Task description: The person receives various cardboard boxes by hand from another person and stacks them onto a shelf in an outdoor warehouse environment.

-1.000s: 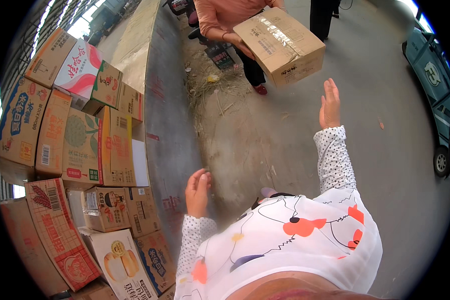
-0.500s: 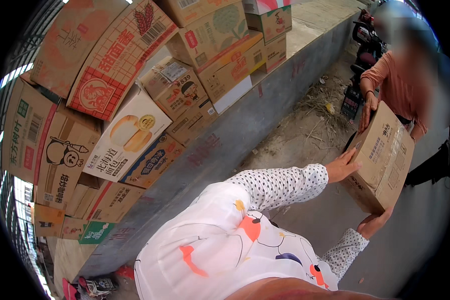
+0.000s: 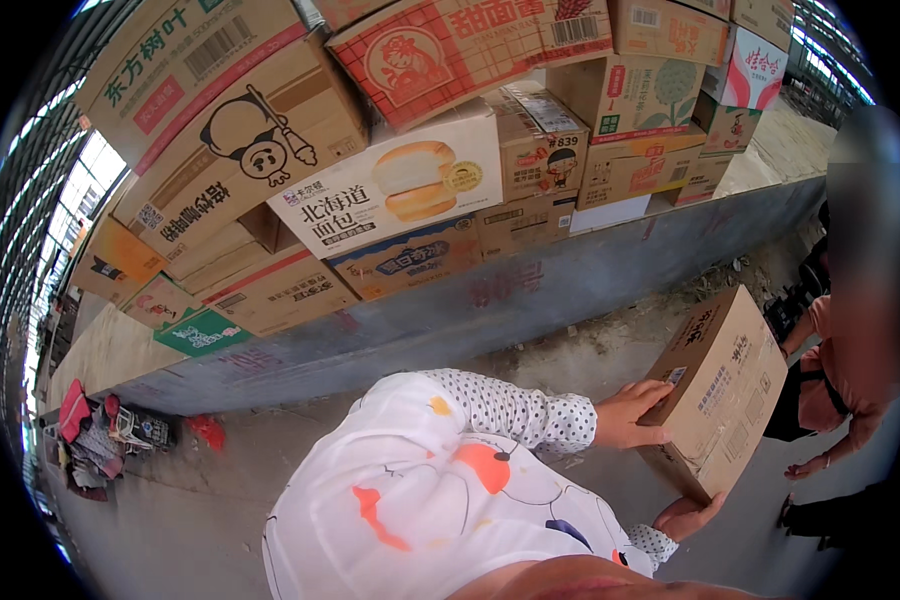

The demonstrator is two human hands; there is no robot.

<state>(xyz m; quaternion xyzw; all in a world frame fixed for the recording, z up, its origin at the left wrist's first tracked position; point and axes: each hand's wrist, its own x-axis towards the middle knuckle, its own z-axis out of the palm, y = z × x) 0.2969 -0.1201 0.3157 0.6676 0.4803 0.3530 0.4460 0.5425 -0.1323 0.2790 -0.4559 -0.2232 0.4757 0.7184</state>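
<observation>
A brown cardboard box [image 3: 735,385] is tilted between my two hands at the right. My left hand [image 3: 630,415] presses against its near left side, fingers spread over the edge. Under its bottom corner, my right hand [image 3: 688,518] supports the box, its fingers partly hidden. Beyond the box stands a person in an orange top [image 3: 850,390]. One of that person's hands [image 3: 808,467] hangs apart from the box; the other is hidden near the box's far edge, so I cannot tell whether it touches.
Several stacked cartons, among them a white bread carton [image 3: 395,180] and a green carton [image 3: 202,333], stand on a raised concrete ledge [image 3: 430,315]. Bags and clothes [image 3: 95,440] lie on the floor at the left, with a red plastic bag [image 3: 206,432] beside them.
My view has swung so the stacked cartons lie more in front. The box has come nearer to me, still in both my hands. One hand of the other person has left it.
</observation>
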